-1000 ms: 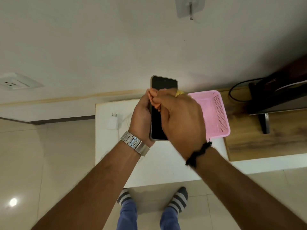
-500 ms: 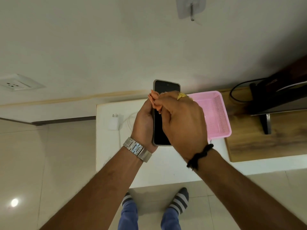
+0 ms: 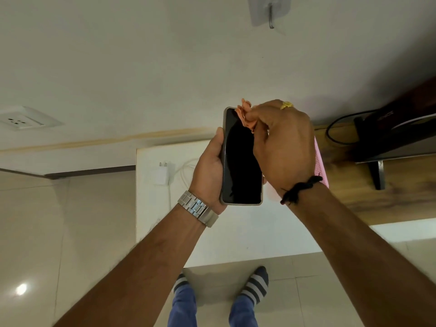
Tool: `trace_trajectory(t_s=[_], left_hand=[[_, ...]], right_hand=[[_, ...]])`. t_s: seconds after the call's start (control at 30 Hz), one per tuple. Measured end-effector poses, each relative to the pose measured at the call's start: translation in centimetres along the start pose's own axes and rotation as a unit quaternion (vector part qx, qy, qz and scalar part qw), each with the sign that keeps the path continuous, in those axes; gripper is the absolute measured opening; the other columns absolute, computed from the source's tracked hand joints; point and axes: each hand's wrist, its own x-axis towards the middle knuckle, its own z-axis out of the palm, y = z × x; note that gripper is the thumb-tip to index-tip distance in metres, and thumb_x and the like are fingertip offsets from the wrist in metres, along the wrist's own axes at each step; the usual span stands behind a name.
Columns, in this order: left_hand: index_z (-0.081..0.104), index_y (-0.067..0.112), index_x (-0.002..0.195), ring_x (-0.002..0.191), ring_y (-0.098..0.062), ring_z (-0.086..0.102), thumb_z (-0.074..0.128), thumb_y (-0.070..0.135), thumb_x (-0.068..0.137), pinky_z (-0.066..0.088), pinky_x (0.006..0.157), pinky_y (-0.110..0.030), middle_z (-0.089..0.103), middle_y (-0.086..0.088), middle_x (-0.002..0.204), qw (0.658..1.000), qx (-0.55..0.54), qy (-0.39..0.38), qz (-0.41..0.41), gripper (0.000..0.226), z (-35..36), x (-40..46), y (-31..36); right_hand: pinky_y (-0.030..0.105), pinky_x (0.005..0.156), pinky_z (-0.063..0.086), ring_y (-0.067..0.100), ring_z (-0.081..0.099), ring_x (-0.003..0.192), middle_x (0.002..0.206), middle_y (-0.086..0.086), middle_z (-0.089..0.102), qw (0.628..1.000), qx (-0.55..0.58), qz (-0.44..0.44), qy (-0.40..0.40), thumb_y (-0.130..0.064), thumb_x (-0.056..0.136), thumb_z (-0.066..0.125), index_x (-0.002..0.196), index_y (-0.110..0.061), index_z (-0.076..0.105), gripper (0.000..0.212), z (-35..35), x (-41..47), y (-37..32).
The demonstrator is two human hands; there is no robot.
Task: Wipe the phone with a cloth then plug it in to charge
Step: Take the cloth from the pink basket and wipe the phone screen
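Note:
My left hand (image 3: 208, 168) grips a black-screened phone (image 3: 240, 166) along its left edge and holds it upright above the white table (image 3: 236, 232), screen toward me. My right hand (image 3: 283, 142) pinches a bunched orange cloth (image 3: 246, 114) against the phone's top right corner. A white charger plug (image 3: 162, 173) lies on the table to the left, its white cable (image 3: 186, 166) curling behind my left hand. A white wall socket (image 3: 22, 119) sits far left on the wall.
A pink basket (image 3: 320, 161) stands on the table, mostly hidden behind my right hand. To the right a wooden surface (image 3: 389, 197) carries a dark screen on a stand (image 3: 396, 135) with a black cable. A hook (image 3: 270, 13) hangs on the wall above.
My right hand has slid the cloth from the middle of the screen up to the phone's top right corner, uncovering most of the screen. Both hands and the phone appear larger and closer.

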Motion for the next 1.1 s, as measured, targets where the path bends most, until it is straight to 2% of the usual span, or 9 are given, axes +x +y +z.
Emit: trace_trajectory(t_s=[0.07, 0.2, 0.4, 0.57, 0.67, 0.8, 0.93, 1.03, 1.1], left_hand=[[0.075, 0.023, 0.118, 0.106, -0.026, 0.072, 0.043, 0.057, 0.101, 0.058, 0.094, -0.040, 0.075, -0.006, 0.116, 1.000, 0.002, 0.013, 0.011, 0.050, 0.2, 0.2, -0.4], [0.075, 0.023, 0.116, 0.110, -0.026, 0.069, 0.043, 0.055, 0.102, 0.053, 0.099, -0.040, 0.074, -0.006, 0.117, 1.000, 0.003, 0.012, 0.012, 0.047, -0.2, 0.2, -0.7], [0.078, 0.027, 0.113, 0.094, -0.026, 0.075, 0.033, 0.064, 0.101, 0.061, 0.080, -0.046, 0.078, -0.004, 0.108, 1.000, -0.007, -0.011, -0.015, 0.060, -1.1, 0.0, -0.4], [0.074, 0.025, 0.121, 0.111, -0.025, 0.071, 0.038, 0.058, 0.104, 0.057, 0.093, -0.040, 0.075, -0.004, 0.120, 1.000, -0.016, -0.008, 0.000, 0.052, -0.7, 0.3, -0.6], [0.076, 0.027, 0.118, 0.112, -0.023, 0.071, 0.039, 0.057, 0.103, 0.057, 0.094, -0.040, 0.076, -0.002, 0.119, 1.000, -0.012, -0.011, -0.005, 0.049, -0.7, 0.5, -0.6], [0.076, 0.025, 0.118, 0.103, -0.025, 0.074, 0.046, 0.058, 0.101, 0.059, 0.089, -0.041, 0.077, -0.005, 0.115, 1.000, 0.001, 0.013, -0.009, 0.048, -0.6, 0.5, -1.0], [0.066, 0.018, 0.131, 0.125, -0.024, 0.061, 0.047, 0.047, 0.104, 0.046, 0.109, -0.040, 0.070, -0.007, 0.124, 0.998, -0.024, 0.052, 0.017, 0.044, 0.1, 0.8, -0.2], [0.048, 0.011, 0.144, 0.132, -0.029, 0.044, 0.049, 0.049, 0.101, 0.026, 0.124, -0.046, 0.059, -0.011, 0.121, 0.997, -0.034, 0.070, 0.030, 0.057, -0.4, 0.9, 1.0], [0.045, 0.007, 0.150, 0.130, -0.031, 0.052, 0.048, 0.051, 0.101, 0.035, 0.119, -0.045, 0.063, -0.013, 0.126, 0.996, -0.018, 0.074, 0.039, 0.066, -0.4, 0.8, 1.0]], right_hand=[[0.039, 0.089, 0.053, 0.024, 0.066, 0.096, 0.107, 0.007, 0.072, 1.000, 0.010, -0.005, 0.018, -0.024, 0.101, 0.050, 0.106, -0.011, 0.075, 0.029, 0.2, -0.2, -0.8], [0.037, 0.091, 0.052, 0.023, 0.066, 0.100, 0.112, 0.005, 0.072, 0.999, 0.021, -0.030, -0.013, -0.020, 0.100, 0.054, 0.109, -0.012, 0.075, 0.025, 0.5, -0.3, -1.1], [0.039, 0.093, 0.053, 0.024, 0.066, 0.098, 0.109, 0.009, 0.071, 0.999, 0.008, 0.026, -0.028, -0.014, 0.101, 0.057, 0.106, -0.011, 0.075, 0.018, -0.1, -0.3, 1.2], [0.037, 0.087, 0.052, 0.022, 0.066, 0.094, 0.106, 0.005, 0.071, 1.000, 0.018, -0.002, -0.001, -0.029, 0.104, 0.048, 0.108, -0.013, 0.075, 0.032, 0.8, -0.8, -1.2], [0.041, 0.084, 0.054, 0.025, 0.066, 0.093, 0.104, 0.006, 0.072, 0.999, 0.037, -0.031, -0.019, -0.024, 0.101, 0.049, 0.103, -0.010, 0.075, 0.030, 0.9, -0.6, -1.3], [0.041, 0.087, 0.054, 0.024, 0.067, 0.094, 0.106, 0.005, 0.073, 1.000, 0.015, 0.017, 0.002, -0.025, 0.100, 0.045, 0.101, -0.013, 0.077, 0.034, 0.3, 0.8, 0.0], [0.035, 0.088, 0.053, 0.021, 0.066, 0.100, 0.110, 0.003, 0.072, 0.999, 0.042, -0.006, -0.032, -0.031, 0.098, 0.036, 0.104, -0.015, 0.075, 0.042, 1.6, -1.2, -2.3], [0.035, 0.093, 0.055, 0.024, 0.068, 0.102, 0.113, 0.007, 0.074, 0.994, 0.062, -0.045, -0.076, -0.021, 0.100, 0.051, 0.105, -0.012, 0.075, 0.026, 2.2, -4.2, -3.1], [0.039, 0.089, 0.057, 0.028, 0.070, 0.099, 0.113, 0.009, 0.074, 0.994, 0.072, -0.052, -0.062, -0.022, 0.099, 0.048, 0.107, -0.011, 0.076, 0.031, 1.8, -3.9, -2.5]])
